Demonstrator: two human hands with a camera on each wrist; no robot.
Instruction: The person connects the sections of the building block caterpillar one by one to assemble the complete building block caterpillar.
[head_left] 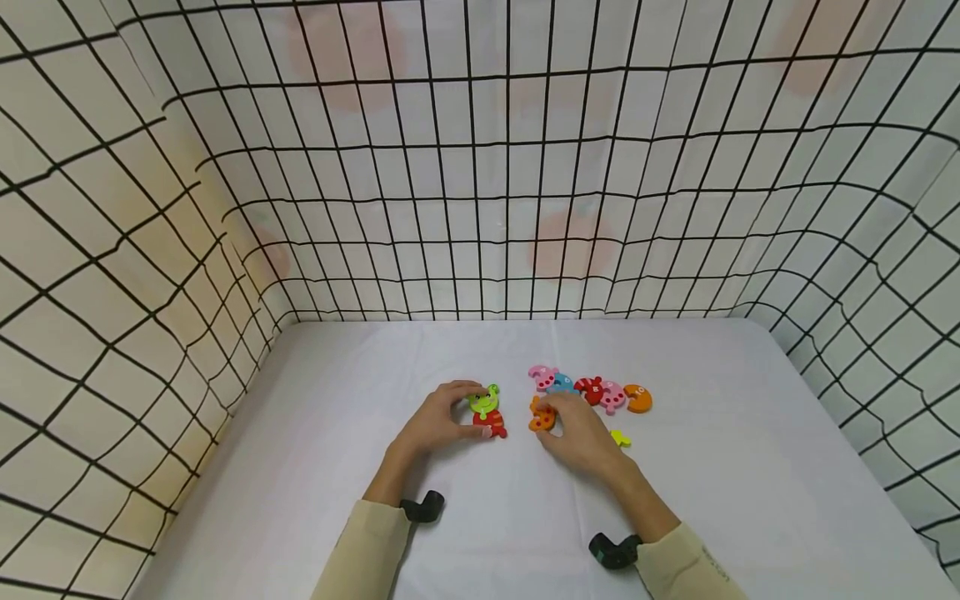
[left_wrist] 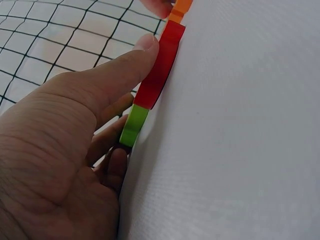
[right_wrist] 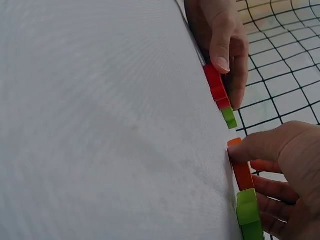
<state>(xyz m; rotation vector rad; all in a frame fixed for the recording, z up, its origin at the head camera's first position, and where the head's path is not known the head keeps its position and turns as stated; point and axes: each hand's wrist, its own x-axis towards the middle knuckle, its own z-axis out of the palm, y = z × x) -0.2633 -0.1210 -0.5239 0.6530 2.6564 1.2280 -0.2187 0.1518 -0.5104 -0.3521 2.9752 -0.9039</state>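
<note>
My left hand (head_left: 435,423) holds a green animal-shaped piece (head_left: 484,404) with a smiling face and a red piece (head_left: 489,420) that sit against each other. Its thumb presses the near side of the red piece, while the fingers curve round the far side of the green one. To the right, my right hand (head_left: 583,433) pinches an orange piece (head_left: 541,421) with red spots between thumb and fingers. The right wrist view shows the thumb on that orange piece's (right_wrist: 243,174) edge. A short gap separates it from the left hand's pair. All these pieces lie flat on the white table.
Beyond the right hand runs a curved row of pieces: pink (head_left: 542,377), blue (head_left: 561,383), striped red (head_left: 590,389), pink spotted (head_left: 612,397) and orange (head_left: 638,398). A yellow-green piece (head_left: 620,437) lies beside the right hand. Black wire grid (head_left: 495,200) surrounds the white table (head_left: 337,367).
</note>
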